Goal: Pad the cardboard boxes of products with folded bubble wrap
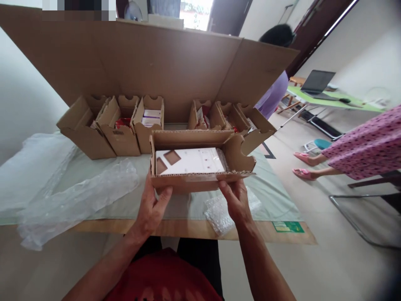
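Note:
Between both hands I hold a long open cardboard box (200, 182) above the table. My left hand (152, 207) grips its left end, thumb on the front wall and fingers hidden beneath. At the lower right, my right hand (237, 200) clasps the same box, its thumb on the front wall. Inside lies a white flat piece (194, 162) with small printed marks and square brown openings, partly under clear bubble wrap at its right end. Below my right hand, a folded sheet of bubble wrap (221, 213) rests on the table.
Several cardboard bins (125, 136) holding packets stand behind, before a tall cardboard panel (163, 62). Loose bubble wrap (78, 205) covers the table's left side. At right are a green table (332, 98) with a laptop (318, 81), a metal-framed chair (354, 221) and people nearby.

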### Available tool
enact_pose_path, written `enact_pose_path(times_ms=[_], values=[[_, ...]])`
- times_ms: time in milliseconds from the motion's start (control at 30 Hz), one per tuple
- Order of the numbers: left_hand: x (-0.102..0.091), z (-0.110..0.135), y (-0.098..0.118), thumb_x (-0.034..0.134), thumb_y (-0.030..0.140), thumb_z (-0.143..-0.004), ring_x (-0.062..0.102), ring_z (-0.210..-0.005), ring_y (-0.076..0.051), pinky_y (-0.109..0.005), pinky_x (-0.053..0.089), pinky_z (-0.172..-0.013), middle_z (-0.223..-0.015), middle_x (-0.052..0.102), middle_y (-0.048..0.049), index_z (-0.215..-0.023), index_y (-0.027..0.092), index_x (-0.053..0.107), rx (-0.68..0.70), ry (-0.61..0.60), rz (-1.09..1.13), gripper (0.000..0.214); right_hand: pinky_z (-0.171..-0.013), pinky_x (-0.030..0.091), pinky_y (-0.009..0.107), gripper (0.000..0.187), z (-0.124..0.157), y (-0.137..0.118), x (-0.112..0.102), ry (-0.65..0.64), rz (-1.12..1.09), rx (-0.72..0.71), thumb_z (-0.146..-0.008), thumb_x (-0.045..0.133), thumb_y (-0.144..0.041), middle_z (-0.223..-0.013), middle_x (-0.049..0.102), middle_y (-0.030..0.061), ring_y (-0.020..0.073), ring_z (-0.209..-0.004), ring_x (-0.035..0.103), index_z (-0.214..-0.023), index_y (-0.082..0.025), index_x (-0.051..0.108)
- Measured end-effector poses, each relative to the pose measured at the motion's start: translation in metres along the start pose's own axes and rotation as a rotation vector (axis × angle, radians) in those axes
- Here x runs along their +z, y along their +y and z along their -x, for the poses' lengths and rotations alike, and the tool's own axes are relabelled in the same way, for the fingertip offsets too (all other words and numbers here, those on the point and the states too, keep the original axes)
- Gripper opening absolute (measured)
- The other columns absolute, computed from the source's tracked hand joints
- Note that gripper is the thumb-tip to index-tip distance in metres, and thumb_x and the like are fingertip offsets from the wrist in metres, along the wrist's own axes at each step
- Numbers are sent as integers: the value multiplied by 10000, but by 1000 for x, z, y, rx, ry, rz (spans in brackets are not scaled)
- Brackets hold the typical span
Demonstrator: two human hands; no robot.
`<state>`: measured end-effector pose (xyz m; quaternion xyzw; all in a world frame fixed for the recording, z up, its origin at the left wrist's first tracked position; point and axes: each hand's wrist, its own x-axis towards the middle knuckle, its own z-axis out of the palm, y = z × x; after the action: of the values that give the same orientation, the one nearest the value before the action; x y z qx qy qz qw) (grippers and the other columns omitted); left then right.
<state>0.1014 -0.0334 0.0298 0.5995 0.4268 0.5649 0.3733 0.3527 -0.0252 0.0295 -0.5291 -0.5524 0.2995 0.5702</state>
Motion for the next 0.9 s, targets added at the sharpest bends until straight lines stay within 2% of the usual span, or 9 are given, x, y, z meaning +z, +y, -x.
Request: enact_pose_path(times_ms=[133, 267, 333, 433, 533, 633, 733, 800, 900], values=[[0, 47, -14, 584, 351, -988, 348, -1523, -301, -506, 247, -1280, -1618, 396, -140, -1621, 257, 233, -64, 78, -175, 731, -1135, 437, 488, 593, -9, 16, 8, -142, -111, 40, -825, 723, -624, -1348, 667, 97, 324, -1297, 581, -1262, -238, 612], [-5, 91, -29, 621, 294, -953, 287, -1550, -346, -570, 259, -1266, -1680, 266, -155, -1644, 266, 145, -52, 104, -341, 839, -1136, 449, 472, 673, -33, 30, 36, -263, -242, 17, -848, 700, -587, -1462, 599, 76, 310, -1351, 548, -1410, -262, 523], [-7, 106, -34, 621, 251, -944, 342, -1524, -351, -570, 331, -1233, -1666, 295, -153, -1634, 283, 192, 7, 88, -408, 814, -1180, 406, 474, 695, -48, 36, 47, -288, -264, -27, -862, 679, -568, -1529, 544, 60, 305, -1416, 489, -1463, -276, 485], [-10, 118, -41, 608, 212, -939, 476, -1435, -326, -515, 452, -1157, -1572, 447, -151, -1612, 288, 270, 113, 51, -505, 757, -1233, 330, 482, 726, -61, 45, 56, -274, -225, -58, -884, 634, -585, -1603, 463, 43, 293, -1489, 403, -1517, -285, 444], [-19, 113, -51, 624, 251, -932, 587, -1295, -312, -513, 512, -1079, -1438, 557, -154, -1580, 272, 333, 41, 151, -514, 711, -1257, 273, 504, 752, -58, 53, 57, -221, -152, -10, -905, 596, -626, -1634, 419, 50, 285, -1517, 361, -1548, -282, 413], [-28, 93, -63, 687, 330, -890, 590, -1259, -317, -517, 549, -1013, -1424, 541, -164, -1556, 256, 349, -82, 260, -428, 751, -1251, 277, 518, 767, -40, 57, 57, -143, -97, 46, -924, 560, -665, -1651, 386, 77, 286, -1527, 342, -1560, -268, 397], [-29, 73, -72, 737, 382, -849, 563, -1298, -317, -483, 573, -987, -1445, 510, -152, -1521, 258, 374, -164, 192, -274, 774, -1238, 306, 518, 793, -21, 56, 62, -100, -68, 54, -934, 525, -692, -1662, 358, 103, 291, -1529, 336, -1574, -250, 373], [-22, 64, -74, 730, 400, -856, 596, -1254, -300, -464, 589, -968, -1409, 529, -141, -1481, 251, 405, -209, 126, -170, 720, -1231, 321, 516, 800, -13, 54, 68, -107, -68, 40, -940, 512, -696, -1660, 359, 111, 296, -1524, 344, -1581, -243, 361], [-7, 57, -74, 687, 414, -881, 629, -1195, -288, -455, 597, -952, -1353, 560, -142, -1425, 217, 442, -242, 127, -105, 629, -1234, 327, 502, 779, -11, 51, 78, -112, -73, 17, -957, 480, -690, -1642, 392, 111, 292, -1515, 362, -1579, -236, 367]])
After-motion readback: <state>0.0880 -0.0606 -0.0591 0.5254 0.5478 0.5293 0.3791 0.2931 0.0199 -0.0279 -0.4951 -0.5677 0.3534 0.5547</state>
